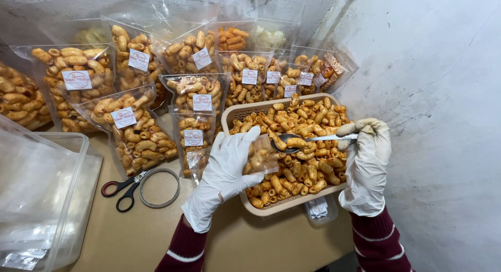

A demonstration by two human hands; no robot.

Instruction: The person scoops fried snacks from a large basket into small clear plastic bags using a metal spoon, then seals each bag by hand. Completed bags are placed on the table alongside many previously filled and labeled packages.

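White gloves on left hand [225,167] and right hand [367,162], maroon sleeves [183,251] with white stripes, orange-brown snacks [297,162] in beige basket [271,208], silver spoon [308,140], clear bags [136,128] with white round labels, red-and-black scissors [121,187], tan table [156,235], grey-white wall [433,94].

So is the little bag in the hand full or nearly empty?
Nearly empty. The small clear bag in the left hand holds only a few snacks, while the right hand brings a loaded spoon.

Both hands gloved (white latex, maroon sleeves). Left hand [225,165] pinches with fingers spread upward, right hand [367,162] is curled into a grip.
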